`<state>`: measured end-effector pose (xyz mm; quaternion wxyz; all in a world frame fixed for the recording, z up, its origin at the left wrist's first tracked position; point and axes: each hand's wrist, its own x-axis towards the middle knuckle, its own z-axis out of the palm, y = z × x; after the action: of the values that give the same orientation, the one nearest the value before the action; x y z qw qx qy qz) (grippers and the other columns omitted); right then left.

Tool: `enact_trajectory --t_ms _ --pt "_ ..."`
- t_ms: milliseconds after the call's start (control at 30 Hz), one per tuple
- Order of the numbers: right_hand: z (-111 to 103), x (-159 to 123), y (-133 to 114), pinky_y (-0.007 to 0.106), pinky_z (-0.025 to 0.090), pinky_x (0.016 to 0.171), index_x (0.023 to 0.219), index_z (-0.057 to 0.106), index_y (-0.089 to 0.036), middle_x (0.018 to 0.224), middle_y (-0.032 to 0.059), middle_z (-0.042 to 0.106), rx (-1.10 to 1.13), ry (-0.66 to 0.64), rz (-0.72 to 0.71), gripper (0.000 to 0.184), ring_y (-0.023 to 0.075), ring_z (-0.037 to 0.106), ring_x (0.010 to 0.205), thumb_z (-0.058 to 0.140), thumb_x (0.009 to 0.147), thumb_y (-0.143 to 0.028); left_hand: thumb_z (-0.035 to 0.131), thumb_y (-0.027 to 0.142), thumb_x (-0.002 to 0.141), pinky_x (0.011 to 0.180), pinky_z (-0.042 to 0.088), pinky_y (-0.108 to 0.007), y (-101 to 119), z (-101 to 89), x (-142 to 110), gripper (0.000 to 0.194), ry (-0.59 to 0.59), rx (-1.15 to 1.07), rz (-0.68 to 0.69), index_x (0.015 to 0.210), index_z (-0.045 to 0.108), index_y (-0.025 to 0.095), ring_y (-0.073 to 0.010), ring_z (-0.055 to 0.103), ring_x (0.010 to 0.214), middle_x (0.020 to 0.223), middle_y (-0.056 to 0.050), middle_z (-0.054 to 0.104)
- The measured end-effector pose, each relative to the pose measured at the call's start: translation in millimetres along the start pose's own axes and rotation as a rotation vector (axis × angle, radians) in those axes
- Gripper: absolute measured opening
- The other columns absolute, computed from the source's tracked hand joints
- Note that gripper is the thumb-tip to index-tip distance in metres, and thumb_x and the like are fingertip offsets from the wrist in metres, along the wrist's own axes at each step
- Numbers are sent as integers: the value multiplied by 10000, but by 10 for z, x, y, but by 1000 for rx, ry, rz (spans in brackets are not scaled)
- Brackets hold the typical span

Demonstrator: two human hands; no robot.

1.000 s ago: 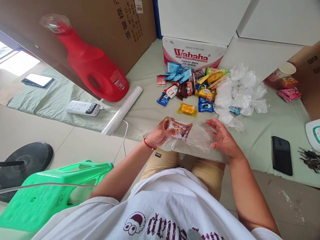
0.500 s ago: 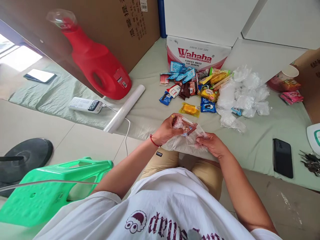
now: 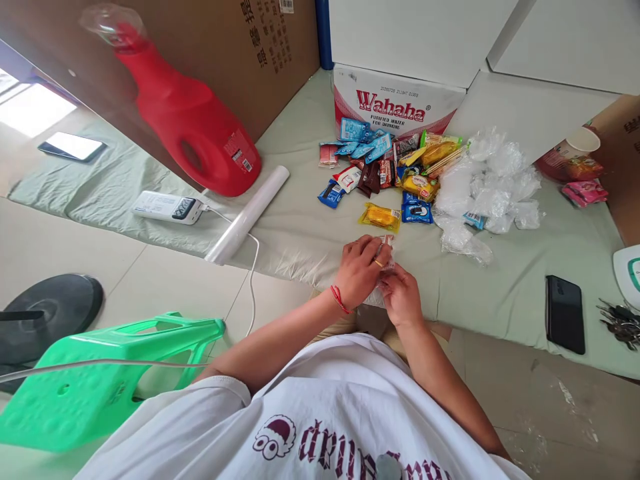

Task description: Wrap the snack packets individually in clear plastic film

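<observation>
My left hand is closed over a brownish snack packet in clear plastic film, and most of the packet is hidden under the fingers. Just to its right, my right hand is closed at the packet's lower end, gripping the clear film. Both hands are close together at the front edge of the cloth-covered surface. Beyond them lies a yellow wrapped snack cake, with a heap of small snack packets behind it.
Bundles wrapped in clear plastic are piled right of the snacks, before a Wahaba carton. A film roll, power bank and red jug stand left. A black phone and keys lie right; a green stool is below.
My hands have come together. The left hand has turned over, its back now upward on top of the packet, and the right hand has moved left. The film is drawn in around the packet.
</observation>
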<state>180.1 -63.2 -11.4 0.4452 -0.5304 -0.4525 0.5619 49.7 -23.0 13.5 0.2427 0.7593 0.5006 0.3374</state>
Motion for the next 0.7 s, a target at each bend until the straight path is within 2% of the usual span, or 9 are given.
enact_trajectory --t_ms 133,233,300,367,467,533,567,633,700 --pt "16 -44 -177 379 591 878 969 688 -250 1061 66 747 432 70 123 385 243 696 1035 582 868 -606 555 218 967 1224 218 -618 15 54 -43 341 -31 -18 134 1291 657 251 -374 424 1475 1456 -173 597" --pt "9 -32 -270 377 577 967 1036 690 -266 1202 60 732 515 108 123 467 239 660 1195 587 883 -695 651 226 822 1256 141 -677 31 47 -83 595 -129 -161 261 1411 571 196 -424 299 1555 1569 -227 472" --pt "-7 -1 -266 379 573 987 1016 683 -264 1177 53 738 495 153 96 422 237 661 1194 672 852 -653 663 246 749 1267 150 -679 36 41 -118 740 -189 -319 270 1469 498 200 -421 231 1590 1629 -215 399" --pt "-49 32 -225 391 575 991 995 671 -261 1119 45 745 455 173 82 374 235 681 1138 764 802 -568 638 261 734 1270 232 -639 33 32 -138 747 -176 -570 192 1460 463 239 -378 280 1583 1624 -170 421" --pt "-175 56 -168 406 583 995 1024 660 -281 1111 28 745 426 197 80 379 227 697 1101 821 752 -490 628 259 740 1243 357 -555 29 5 -104 566 -21 -974 -13 1293 509 285 -308 416 1516 1524 -99 532" --pt "-293 51 -165 399 589 991 1058 669 -307 1130 16 745 450 232 77 400 217 701 1098 845 730 -455 655 279 765 1193 432 -501 42 -8 -28 437 81 -1092 -197 1185 534 276 -282 458 1475 1466 -79 562" --pt "-357 44 -173 394 593 986 1066 678 -316 1131 13 747 469 237 79 410 214 705 1089 858 719 -440 675 321 790 1146 476 -479 56 -4 22 406 83 -1114 -301 1169 538 267 -279 485 1442 1441 -81 572" --pt "-480 23 -195 397 604 971 1061 701 -315 1110 16 756 495 195 101 414 214 717 1042 879 703 -422 721 460 819 1019 544 -437 102 37 137 461 -18 -1141 -474 1184 543 242 -279 575 1318 1361 -99 614" --pt "-592 -5 -211 419 618 944 1032 720 -295 1042 20 765 491 130 147 401 218 732 955 894 694 -425 803 570 760 921 554 -390 172 132 254 599 -153 -1148 -531 1168 548 213 -251 651 1129 1210 -95 674"
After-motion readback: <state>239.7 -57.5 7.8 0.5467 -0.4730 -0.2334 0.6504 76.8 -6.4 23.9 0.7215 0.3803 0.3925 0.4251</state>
